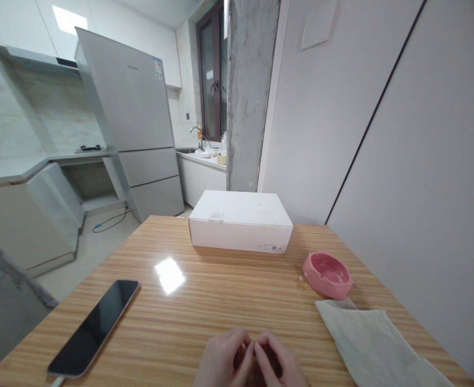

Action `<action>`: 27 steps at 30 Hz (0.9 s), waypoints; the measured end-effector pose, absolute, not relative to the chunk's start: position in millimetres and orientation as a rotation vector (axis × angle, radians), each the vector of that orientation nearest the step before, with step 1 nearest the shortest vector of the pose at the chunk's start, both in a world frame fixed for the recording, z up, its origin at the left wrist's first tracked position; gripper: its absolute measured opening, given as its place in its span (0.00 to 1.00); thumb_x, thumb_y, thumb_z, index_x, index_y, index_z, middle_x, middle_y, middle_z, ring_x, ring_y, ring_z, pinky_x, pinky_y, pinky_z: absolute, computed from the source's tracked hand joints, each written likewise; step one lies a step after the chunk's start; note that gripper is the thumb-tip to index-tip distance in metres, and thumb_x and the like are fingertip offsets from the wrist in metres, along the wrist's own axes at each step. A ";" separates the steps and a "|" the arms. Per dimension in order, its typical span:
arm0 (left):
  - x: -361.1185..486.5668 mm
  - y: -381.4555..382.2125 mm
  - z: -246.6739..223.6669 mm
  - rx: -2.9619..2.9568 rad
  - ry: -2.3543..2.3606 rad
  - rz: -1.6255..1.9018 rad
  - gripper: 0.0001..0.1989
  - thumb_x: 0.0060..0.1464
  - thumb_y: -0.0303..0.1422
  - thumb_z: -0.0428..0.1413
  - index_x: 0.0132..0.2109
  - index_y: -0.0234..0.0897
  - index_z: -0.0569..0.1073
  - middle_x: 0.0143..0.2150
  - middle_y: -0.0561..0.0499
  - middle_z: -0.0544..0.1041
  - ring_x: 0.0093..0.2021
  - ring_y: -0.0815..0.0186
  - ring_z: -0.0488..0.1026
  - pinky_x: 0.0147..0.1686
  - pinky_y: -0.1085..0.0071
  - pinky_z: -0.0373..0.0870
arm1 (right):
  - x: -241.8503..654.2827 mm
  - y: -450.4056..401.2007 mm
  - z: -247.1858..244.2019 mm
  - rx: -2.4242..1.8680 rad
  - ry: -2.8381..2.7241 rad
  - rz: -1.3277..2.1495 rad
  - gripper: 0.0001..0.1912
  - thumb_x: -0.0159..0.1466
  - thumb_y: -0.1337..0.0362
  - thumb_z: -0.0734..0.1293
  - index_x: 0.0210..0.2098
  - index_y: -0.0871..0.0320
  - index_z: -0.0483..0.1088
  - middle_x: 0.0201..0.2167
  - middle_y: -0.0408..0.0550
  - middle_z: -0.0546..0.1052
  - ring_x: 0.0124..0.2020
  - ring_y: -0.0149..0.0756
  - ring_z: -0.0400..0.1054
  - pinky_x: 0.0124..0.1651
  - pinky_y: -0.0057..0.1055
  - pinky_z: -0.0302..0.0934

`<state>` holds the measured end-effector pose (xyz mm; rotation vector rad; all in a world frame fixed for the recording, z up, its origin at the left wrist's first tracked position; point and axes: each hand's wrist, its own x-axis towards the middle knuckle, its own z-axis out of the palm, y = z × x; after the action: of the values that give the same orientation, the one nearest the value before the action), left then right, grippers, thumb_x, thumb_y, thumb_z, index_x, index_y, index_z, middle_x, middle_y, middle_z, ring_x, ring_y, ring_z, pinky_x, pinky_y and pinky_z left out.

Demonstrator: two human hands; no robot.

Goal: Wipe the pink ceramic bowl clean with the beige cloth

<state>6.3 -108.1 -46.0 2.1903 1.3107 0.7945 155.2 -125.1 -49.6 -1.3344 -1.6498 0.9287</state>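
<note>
At the bottom centre of the head view, my left hand (225, 359) and my right hand (276, 360) meet over the wooden table (205, 290). The thumb and fingertips of each are pinched together, and the two pinches touch. Whatever may be between the fingertips is too small or too hidden to make out. A grey-green cloth (372, 338) lies to the right of my right hand. Beyond it sits a pink octagonal ashtray (328, 275). On the left, a black phone (95, 328) lies flat with a white cable at its near end.
A closed white box (241, 220) stands at the table's far edge. A pale wall (414, 177) runs along the right side. Behind the table are a grey concrete pillar (250, 97), a silver fridge (134, 107) and a kitchen counter with a sink.
</note>
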 end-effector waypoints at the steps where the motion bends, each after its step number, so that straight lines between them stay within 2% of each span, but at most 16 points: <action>1: 6.4 -108.2 -45.5 2.193 1.306 0.798 0.13 0.60 0.34 0.45 0.30 0.38 0.68 0.23 0.52 0.74 0.22 0.70 0.70 0.23 0.77 0.57 | 155.5 -125.2 -48.9 -1.331 -1.648 0.929 0.21 0.65 0.46 0.57 0.27 0.54 0.68 0.23 0.43 0.73 0.24 0.32 0.65 0.29 0.24 0.60; 8: 7.5 -109.4 -38.5 2.179 1.316 0.798 0.13 0.60 0.34 0.45 0.29 0.38 0.68 0.22 0.52 0.73 0.23 0.70 0.69 0.23 0.77 0.57 | 157.4 -126.0 -41.8 -1.332 -1.700 0.986 0.20 0.66 0.49 0.56 0.30 0.55 0.68 0.26 0.45 0.74 0.27 0.33 0.67 0.32 0.26 0.61; 16: 10.6 -109.9 -41.3 2.204 1.396 0.675 0.11 0.59 0.32 0.45 0.30 0.39 0.68 0.25 0.52 0.75 0.25 0.68 0.72 0.25 0.76 0.58 | 156.5 -128.8 -34.7 -1.325 -1.668 0.995 0.20 0.66 0.48 0.56 0.28 0.55 0.67 0.25 0.44 0.73 0.28 0.34 0.67 0.33 0.26 0.60; 20: 18.5 -103.6 -8.7 2.165 1.505 0.529 0.09 0.56 0.27 0.46 0.31 0.38 0.70 0.28 0.49 0.76 0.29 0.63 0.73 0.28 0.72 0.62 | 155.0 -130.8 -38.5 -1.333 -1.534 0.960 0.20 0.64 0.48 0.57 0.26 0.55 0.66 0.25 0.45 0.73 0.29 0.36 0.67 0.36 0.28 0.61; 23: 36.8 -89.1 36.3 2.101 1.355 0.714 0.07 0.55 0.30 0.50 0.40 0.39 0.72 0.35 0.49 0.75 0.36 0.62 0.73 0.36 0.68 0.66 | 156.0 -132.9 -45.3 -1.347 -1.437 0.924 0.18 0.62 0.48 0.58 0.29 0.55 0.68 0.25 0.46 0.74 0.28 0.38 0.67 0.35 0.30 0.61; 24: 46.7 -81.5 49.3 2.098 1.215 0.807 0.10 0.54 0.31 0.53 0.44 0.40 0.72 0.40 0.49 0.74 0.41 0.62 0.72 0.41 0.67 0.67 | 156.8 -133.3 -47.2 -1.356 -1.420 0.937 0.18 0.63 0.49 0.57 0.29 0.56 0.68 0.24 0.46 0.73 0.27 0.37 0.66 0.33 0.30 0.60; 27: 86.4 -50.9 65.8 2.088 0.708 0.926 0.28 0.48 0.36 0.61 0.57 0.43 0.65 0.53 0.47 0.69 0.52 0.61 0.67 0.53 0.65 0.64 | 160.1 -131.6 -49.1 -1.334 -1.480 1.007 0.17 0.63 0.53 0.55 0.25 0.56 0.65 0.20 0.44 0.69 0.22 0.34 0.62 0.28 0.28 0.57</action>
<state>86.4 -50.9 65.8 2.0882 0.7079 0.9263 160.1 -131.6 -49.1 -1.3341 -1.4802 1.0072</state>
